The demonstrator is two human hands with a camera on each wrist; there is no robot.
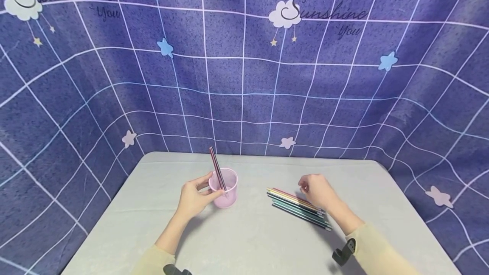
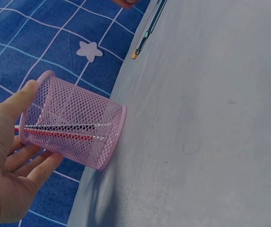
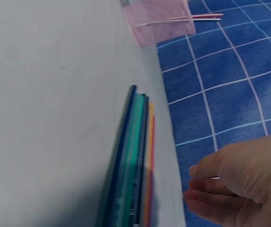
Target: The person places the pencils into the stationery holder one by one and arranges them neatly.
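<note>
My left hand (image 1: 192,200) holds a pink mesh pen cup (image 1: 225,200) by its rim, thumb on the near side and fingers around the far side. In the left wrist view the cup (image 2: 79,101) shows two pencils, one red and one dark, leaning inside through the mesh; their upper ends (image 1: 214,160) stick out above the rim. My right hand (image 1: 318,191) hovers by a row of pencils (image 1: 296,205), its fingers loosely bent with nothing seen between them. Dark blue, teal, yellow and red pencils (image 3: 134,156) lie side by side in the right wrist view.
A pale grey table (image 1: 244,241) carries the cup at centre left and the pencil row to its right. A blue curtain (image 1: 244,75) with white grid lines, stars and clouds hangs behind the table and along both sides.
</note>
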